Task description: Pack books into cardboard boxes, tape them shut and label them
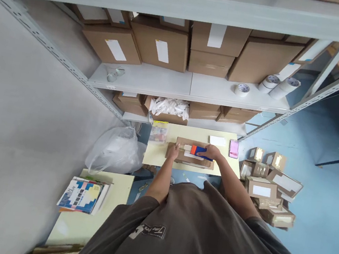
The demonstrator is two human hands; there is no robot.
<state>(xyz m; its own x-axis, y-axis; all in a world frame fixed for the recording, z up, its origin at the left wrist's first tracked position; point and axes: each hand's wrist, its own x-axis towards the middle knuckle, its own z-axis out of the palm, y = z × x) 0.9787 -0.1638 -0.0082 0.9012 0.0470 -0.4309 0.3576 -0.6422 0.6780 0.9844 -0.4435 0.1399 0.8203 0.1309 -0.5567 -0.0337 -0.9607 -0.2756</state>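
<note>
A cardboard box (180, 158) lies on the pale yellow table in front of me, with white patches on its top. My left hand (173, 151) grips the box at its left side, fingers curled against the cardboard. In my right hand (211, 152) is a flat blue hand tool with an orange end (194, 150), which looks like a tape dispenser. Its orange end points left and lies over the top of the box. The small size hides whether the tool touches the cardboard.
Around the box on the table (164, 160) lie a clear bag (158, 133), a white card (217, 141) and a pink-screened phone (234, 149). Shelving (164, 81) with cartons and tape rolls (242, 90) rises beyond. Small boxes (261, 189) are piled on the floor at right.
</note>
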